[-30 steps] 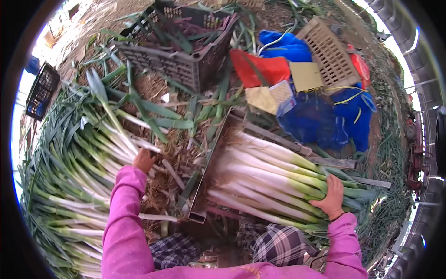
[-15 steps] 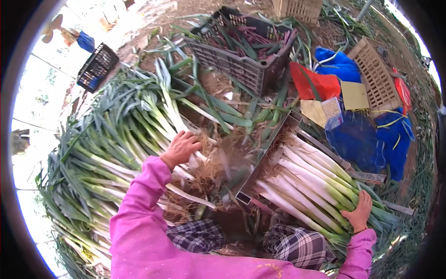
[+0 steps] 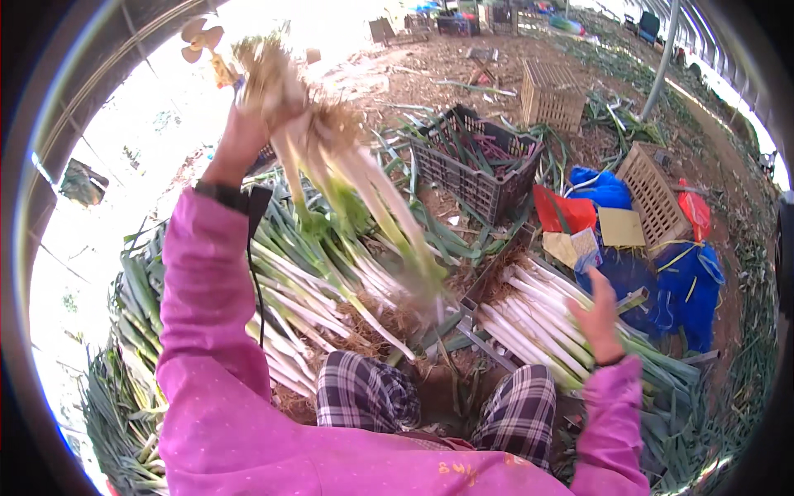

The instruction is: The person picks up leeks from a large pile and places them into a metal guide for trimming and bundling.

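Observation:
Raised at the upper left, my left hand (image 3: 246,136) is closed round several leeks (image 3: 335,178) near their root ends. Their brown roots point upward, and the stalks hang toward the middle, blurred at the lower end. Below them spreads a large pile of leeks (image 3: 285,285), white ends and roots toward my knees. My right hand (image 3: 597,321) is open, thumb and fingers apart, over a row of trimmed white leeks (image 3: 529,318) on the right. A metal frame (image 3: 473,310) edges that row at its root end; whether the hand touches the leeks is unclear.
A dark plastic crate (image 3: 475,169) with leaves and reddish stalks stands ahead. Tan crates (image 3: 550,95) sit beyond it and to the right. Blue bags (image 3: 686,289), a red bag (image 3: 562,211) and a yellow card (image 3: 620,227) lie past my right hand. A pole (image 3: 664,62) rises farther back.
My left hand has gone from the pile up to the upper left, now with leeks in it. My right hand has come off the leeks' green ends and opened. The view has tilted upward.

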`<state>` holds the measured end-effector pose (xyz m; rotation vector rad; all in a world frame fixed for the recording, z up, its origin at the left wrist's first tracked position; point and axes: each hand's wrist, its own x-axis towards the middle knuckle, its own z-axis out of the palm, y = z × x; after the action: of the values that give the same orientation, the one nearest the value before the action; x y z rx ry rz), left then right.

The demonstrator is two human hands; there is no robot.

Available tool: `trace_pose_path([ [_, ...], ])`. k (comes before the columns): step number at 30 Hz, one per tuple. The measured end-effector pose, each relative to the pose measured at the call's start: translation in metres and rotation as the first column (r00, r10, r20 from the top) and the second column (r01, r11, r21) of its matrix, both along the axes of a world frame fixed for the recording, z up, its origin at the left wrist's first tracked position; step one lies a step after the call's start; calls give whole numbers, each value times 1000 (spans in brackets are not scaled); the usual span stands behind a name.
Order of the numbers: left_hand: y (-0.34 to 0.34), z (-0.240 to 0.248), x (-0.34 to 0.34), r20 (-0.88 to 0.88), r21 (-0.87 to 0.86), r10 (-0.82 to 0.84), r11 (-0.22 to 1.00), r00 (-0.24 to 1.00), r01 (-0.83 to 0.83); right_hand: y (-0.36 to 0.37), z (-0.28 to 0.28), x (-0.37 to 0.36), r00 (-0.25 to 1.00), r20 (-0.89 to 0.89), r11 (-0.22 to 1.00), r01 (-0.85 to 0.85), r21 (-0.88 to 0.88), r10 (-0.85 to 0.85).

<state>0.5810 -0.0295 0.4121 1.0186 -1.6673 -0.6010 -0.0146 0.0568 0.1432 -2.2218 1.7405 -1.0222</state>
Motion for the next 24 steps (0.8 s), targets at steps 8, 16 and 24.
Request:
trace_pose_path([
  [8, 146, 174, -213, 211, -92, 560, 827, 801, -554, 14, 138, 258, 729, 402, 830, -452, -328, 555],
  [16, 261, 211, -331, 319, -312, 345, 918, 883, -246, 99, 201, 277, 283, 784, 831, -257, -493, 553],
  [24, 300, 223, -419, 352, -469, -228, 796, 908, 382, 101, 283, 155, 508, 692, 613, 347, -710, 513],
])
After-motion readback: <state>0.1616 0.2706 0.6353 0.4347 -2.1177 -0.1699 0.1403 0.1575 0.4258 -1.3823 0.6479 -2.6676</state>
